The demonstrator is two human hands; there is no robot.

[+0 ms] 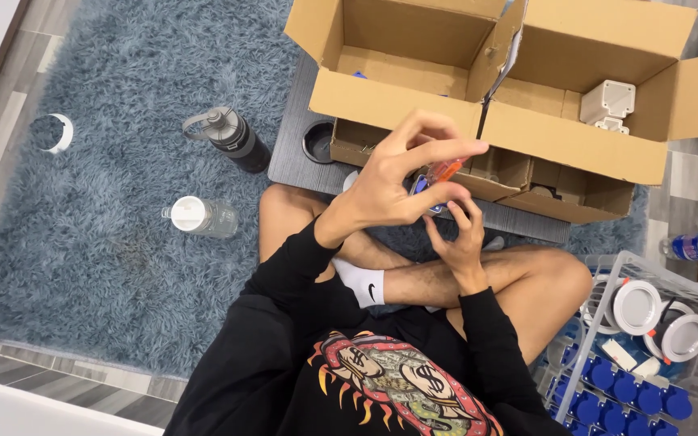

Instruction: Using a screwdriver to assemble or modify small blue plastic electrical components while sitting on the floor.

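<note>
Orange-blue part point(438, 178) in both hands, orange end up-right

Bright, even indoor light, soft shadows, sharp focus, slight wide-angle bending at edges.

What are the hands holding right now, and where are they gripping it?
Both hands share a small blue and orange part. The left hand pinches its upper orange end; the right hand supports the blue lower end from below.
</note>
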